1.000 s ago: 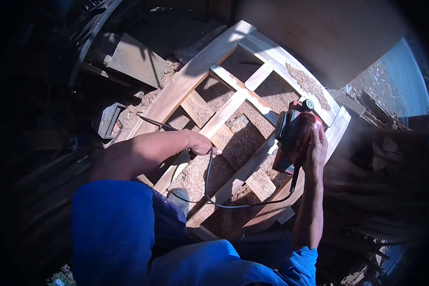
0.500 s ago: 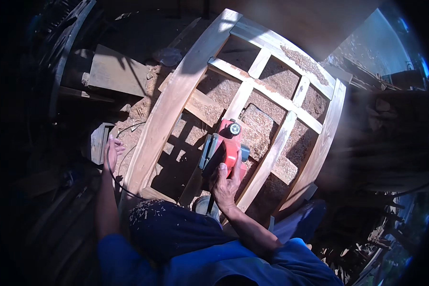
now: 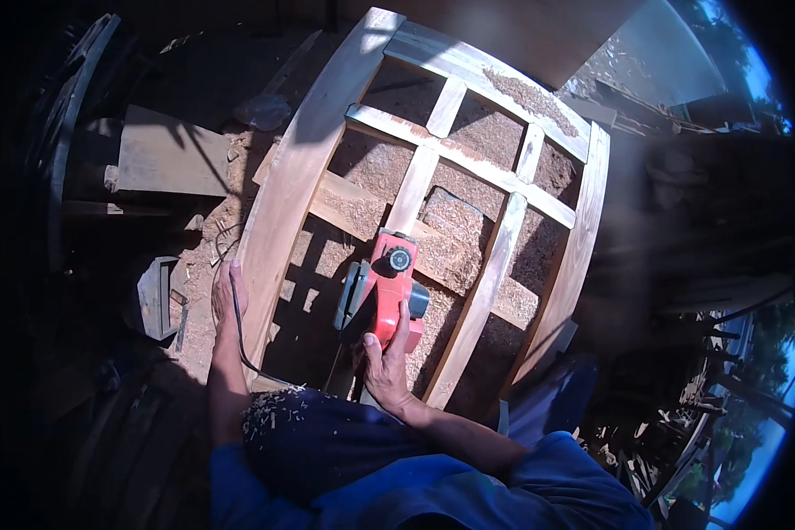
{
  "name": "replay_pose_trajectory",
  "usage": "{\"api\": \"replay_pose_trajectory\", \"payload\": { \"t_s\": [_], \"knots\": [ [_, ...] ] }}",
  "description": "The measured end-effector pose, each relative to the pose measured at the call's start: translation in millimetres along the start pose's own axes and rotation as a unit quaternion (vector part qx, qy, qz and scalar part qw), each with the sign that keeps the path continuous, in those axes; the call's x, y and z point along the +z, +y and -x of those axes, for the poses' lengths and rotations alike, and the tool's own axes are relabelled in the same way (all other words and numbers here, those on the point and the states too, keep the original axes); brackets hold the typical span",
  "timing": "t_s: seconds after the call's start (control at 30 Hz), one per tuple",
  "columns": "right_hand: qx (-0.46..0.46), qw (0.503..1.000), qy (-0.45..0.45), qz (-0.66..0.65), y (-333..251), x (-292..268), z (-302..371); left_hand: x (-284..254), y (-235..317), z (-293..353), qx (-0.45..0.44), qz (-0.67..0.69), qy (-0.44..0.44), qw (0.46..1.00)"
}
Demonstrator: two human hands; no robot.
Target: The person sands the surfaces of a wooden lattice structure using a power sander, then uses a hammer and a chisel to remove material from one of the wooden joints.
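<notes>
A red electric planer (image 3: 389, 300) with a black front knob rests on a middle bar of a wooden lattice frame (image 3: 287, 190). My right hand (image 3: 387, 367) is closed around the planer's rear handle. Along the outer edge of the frame's left side is my left hand (image 3: 225, 296), its fingers partly hidden. A dark power cord (image 3: 246, 353) runs through this hand, which appears curled round it, and down toward my thigh. Shavings lie in a heap on the frame's far rail and are strewn over its cross bars.
Beneath the frame lie boards and a shavings-covered block (image 3: 455, 216). To the left are a wide board (image 3: 172, 152) and a small grey box-like piece (image 3: 156, 299). My dark-clothed leg (image 3: 327, 433), sprinkled with shavings, is close to the near edge. Scrap timber is piled at right.
My left hand has come in from the left to the frame's side, bringing the cord along. The planer, in my right hand, has drawn slightly nearer to me along the bar. The view has shifted.
</notes>
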State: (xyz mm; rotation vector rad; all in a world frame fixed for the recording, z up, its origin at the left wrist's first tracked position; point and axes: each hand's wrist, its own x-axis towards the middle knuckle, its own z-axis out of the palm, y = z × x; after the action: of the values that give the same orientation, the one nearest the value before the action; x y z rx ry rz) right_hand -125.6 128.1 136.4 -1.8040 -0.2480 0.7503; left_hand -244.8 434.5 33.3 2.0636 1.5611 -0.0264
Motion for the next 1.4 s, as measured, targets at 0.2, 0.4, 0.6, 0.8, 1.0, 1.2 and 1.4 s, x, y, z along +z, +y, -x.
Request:
{"api": "replay_pose_trajectory", "payload": {
  "t_s": [0.2, 0.4, 0.6, 0.8, 1.0, 1.2, 1.4],
  "knots": [
    [-0.023, 0.999, 0.037, -0.032, -20.8, 3.7, -54.7, -1.7, -4.6, 1.9, -0.018, -0.005, 0.005, 1.000],
    [-0.094, 0.990, 0.099, 0.027, -38.0, -7.4, -108.3, 1.8, 2.7, 5.5, -0.007, 0.000, 0.015, 1.000],
    [-0.084, 0.989, 0.118, -0.032, -36.2, -13.8, -156.6, -3.6, 10.4, 9.7, -0.016, -0.007, 0.024, 1.000],
    [-0.097, 0.986, 0.134, -0.026, -47.4, -22.7, -197.7, 0.0, -2.5, 5.1, -0.001, -0.014, 0.036, 0.999],
    [-0.175, 0.965, 0.195, 0.013, -42.6, -40.4, -259.2, 1.8, 5.0, 7.6, 0.003, -0.007, 0.054, 0.998],
    [-0.179, 0.960, 0.205, 0.063, -62.1, -56.1, -291.8, 8.0, -2.3, 4.8, 0.023, -0.010, 0.065, 0.998],
    [-0.151, 0.974, 0.159, 0.059, -89.6, -62.1, -297.9, 6.5, -1.8, 3.4, 0.019, -0.028, 0.070, 0.997]
  ]
}}
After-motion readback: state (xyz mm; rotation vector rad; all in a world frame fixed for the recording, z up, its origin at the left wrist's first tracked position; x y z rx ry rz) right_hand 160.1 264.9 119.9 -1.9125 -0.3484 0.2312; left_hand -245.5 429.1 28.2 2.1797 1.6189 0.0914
